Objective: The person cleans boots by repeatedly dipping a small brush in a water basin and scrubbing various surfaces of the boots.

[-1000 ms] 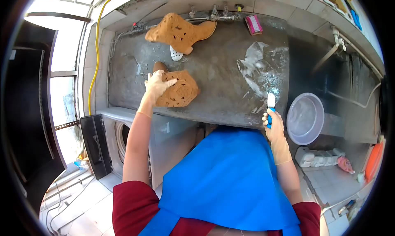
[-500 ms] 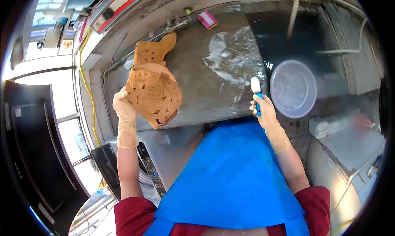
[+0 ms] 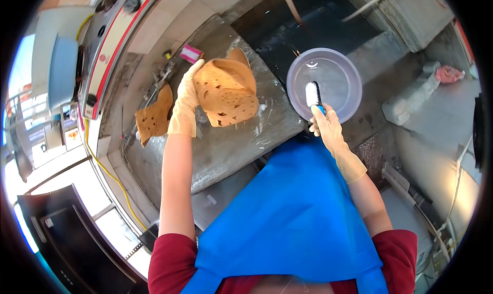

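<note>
My left hand (image 3: 188,91), in a pale thin glove, grips the left edge of a tan, leather-like hollow piece with cut-out holes (image 3: 226,96), raised over the grey counter (image 3: 218,158). Its exact kind is unclear. A second tan piece with similar holes (image 3: 155,115) lies on the counter to the left of my left forearm. My right hand (image 3: 327,125), gloved too, is closed around the blue handle of a scrub brush (image 3: 313,94). The white bristles show over the near left part of a pale purple basin (image 3: 358,89) that holds clear liquid.
A pink-and-white sponge (image 3: 191,53) lies at the counter's back, near metal taps (image 3: 163,77). Behind the basin is a sink of dark water (image 3: 272,32) with a pipe above it. A yellow hose (image 3: 109,168) runs down at left.
My left hand has lifted the held tan piece away from the other and carried it right, toward the sink. The brush has moved over the basin. My view has turned right.
</note>
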The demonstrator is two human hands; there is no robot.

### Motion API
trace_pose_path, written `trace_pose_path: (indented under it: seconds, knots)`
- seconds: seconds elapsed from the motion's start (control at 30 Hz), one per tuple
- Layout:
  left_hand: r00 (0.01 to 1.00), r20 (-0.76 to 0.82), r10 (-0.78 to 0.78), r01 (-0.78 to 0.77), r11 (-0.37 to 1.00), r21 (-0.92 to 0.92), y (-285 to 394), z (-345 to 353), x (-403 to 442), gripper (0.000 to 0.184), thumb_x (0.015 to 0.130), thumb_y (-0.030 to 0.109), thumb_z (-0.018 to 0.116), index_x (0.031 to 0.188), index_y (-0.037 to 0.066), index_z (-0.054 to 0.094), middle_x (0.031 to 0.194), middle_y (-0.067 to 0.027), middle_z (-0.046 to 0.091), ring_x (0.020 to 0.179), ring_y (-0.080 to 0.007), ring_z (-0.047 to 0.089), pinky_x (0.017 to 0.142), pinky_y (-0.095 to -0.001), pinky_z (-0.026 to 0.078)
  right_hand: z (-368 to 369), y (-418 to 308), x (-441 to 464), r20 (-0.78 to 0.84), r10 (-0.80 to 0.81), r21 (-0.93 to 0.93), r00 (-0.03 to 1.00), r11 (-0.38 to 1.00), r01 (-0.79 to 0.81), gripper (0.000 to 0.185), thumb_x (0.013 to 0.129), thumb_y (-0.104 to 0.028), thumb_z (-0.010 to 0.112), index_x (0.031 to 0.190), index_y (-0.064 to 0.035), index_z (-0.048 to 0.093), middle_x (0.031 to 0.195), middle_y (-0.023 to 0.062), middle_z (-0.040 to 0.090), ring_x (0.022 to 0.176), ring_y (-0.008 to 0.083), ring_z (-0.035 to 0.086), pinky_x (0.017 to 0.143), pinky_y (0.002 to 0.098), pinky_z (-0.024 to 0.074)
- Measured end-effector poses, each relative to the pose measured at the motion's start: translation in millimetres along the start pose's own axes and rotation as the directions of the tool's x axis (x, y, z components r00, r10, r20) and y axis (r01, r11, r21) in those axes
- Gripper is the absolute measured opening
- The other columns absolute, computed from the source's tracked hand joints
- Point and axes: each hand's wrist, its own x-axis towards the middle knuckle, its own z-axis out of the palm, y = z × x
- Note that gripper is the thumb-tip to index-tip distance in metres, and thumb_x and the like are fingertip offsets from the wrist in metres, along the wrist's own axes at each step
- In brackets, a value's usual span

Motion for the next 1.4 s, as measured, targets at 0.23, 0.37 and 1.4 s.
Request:
trace_pose_path:
  seconds: [0.23, 0.37, 1.4]
  knots:
    - [0.946, 0.323, -0.009, -0.304, 0.319, 0.898, 11, 47, 38, 0.046, 0.091, 0.041, 0.068, 0.119, 0.005, 0.063, 0.104, -0.0049, 0.068, 0.101, -0.0155, 0.06, 0.094, -0.0307, 0.045, -17, -17, -1, -0.034, 0.028, 0.013, 0.999, 1.0, -0.027, 0.065, 0.091, -0.04, 0.061, 0.135, 0.0048, 0.045, 0.086, 0.0076, 0.059, 0.064, 0.0119, 0.059, 0.055, 0.0253, 0.0462]
    - [0.979, 0.177, -0.097, -0.197, -0.264, 0.944, 15, 87, 18, 0.07, 0.083, 0.041, 0.075, 0.139, 0.004, 0.051, 0.13, -0.0213, 0.059, 0.125, -0.0299, 0.054, 0.104, -0.0385, 0.04, -16, -18, 12, -0.025, 0.055, 0.014, 0.998, 0.998, -0.055, 0.065, 0.09, -0.039, 0.061, 0.135, 0.0055, 0.045, 0.087, 0.0089, 0.06, 0.064, 0.0127, 0.06, 0.055, 0.0259, 0.0467]
    - [0.794, 0.187, 0.579, -0.393, 0.253, 0.884, -140, -3, -72, 0.109, 0.08, 0.012, 0.079, 0.154, 0.006, -0.001, 0.146, -0.0185, 0.039, 0.129, -0.0267, 0.046, 0.106, -0.035, 0.041, 129, -47, -30, 0.512, -0.354, -0.685, 0.783, 0.381, 0.621, 0.051, 0.098, -0.035, 0.048, 0.134, 0.002, 0.044, 0.092, 0.0242, 0.062, 0.064, 0.0383, 0.066, 0.056, 0.045, 0.0557]
